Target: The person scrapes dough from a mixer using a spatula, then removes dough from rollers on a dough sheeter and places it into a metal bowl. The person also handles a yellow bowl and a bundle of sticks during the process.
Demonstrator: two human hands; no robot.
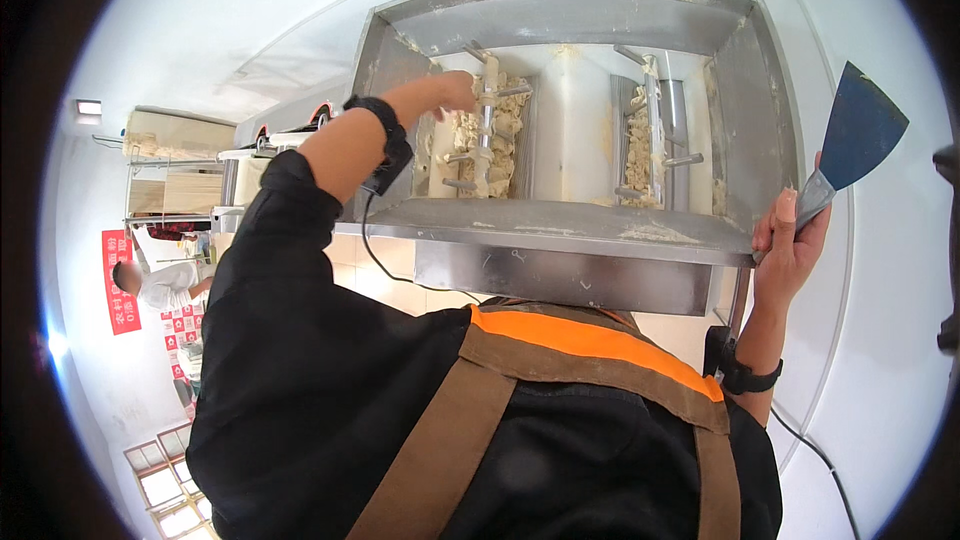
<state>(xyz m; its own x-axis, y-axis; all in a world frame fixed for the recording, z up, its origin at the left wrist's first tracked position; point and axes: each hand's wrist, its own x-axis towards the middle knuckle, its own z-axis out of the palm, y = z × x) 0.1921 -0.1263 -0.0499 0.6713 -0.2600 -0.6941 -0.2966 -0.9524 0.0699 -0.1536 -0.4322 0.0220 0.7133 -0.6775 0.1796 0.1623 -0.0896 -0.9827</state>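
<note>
My left hand (pixel 454 93) is inside a steel dough mixer's trough (pixel 600 19), beside the left mixing shaft (pixel 487 109). Its fingers are curled downward, and whether they hold any dough is hidden. Crumbly pale dough (pixel 508 120) lies around that shaft and its rods. More dough (pixel 637 165) sits by the right mixing shaft (pixel 655 127). At the trough's front right corner, my right hand (pixel 793 232) grips the handle of a wide-bladed scraper (pixel 862 127), its blade raised outside the trough.
Cables hang from the bands on both my wrists. A steel panel (pixel 562 277) is between the trough and my body. Far left are a roller machine (pixel 247 176), a rack with wooden boards (pixel 191 193) and a person in white (pixel 171 286).
</note>
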